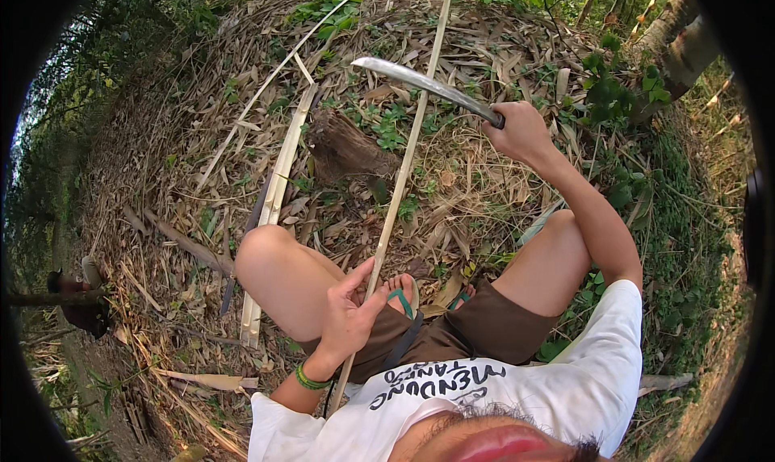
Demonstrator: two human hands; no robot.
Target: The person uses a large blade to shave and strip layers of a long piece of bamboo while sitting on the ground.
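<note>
My right hand [521, 131] is raised at the upper right, gripping the dark handle of a curved metal blade [420, 83] that points up and to the left. My left hand [349, 317] holds the near end of a long thin bamboo strip [404, 171], thumb and fingers pinching it between my bent knees. The strip runs from my lap away to the top of the view, passing under the blade. A green band circles my left wrist. I squat on dry leaves, wearing brown shorts and green-strapped sandals.
Several split bamboo slats [274, 196] lie on the ground to the left. A dark stump [343, 147] stands ahead. Dry leaf litter covers the ground, tree trunks [678, 42] rise at the upper right, and another person [77, 296] is at the far left.
</note>
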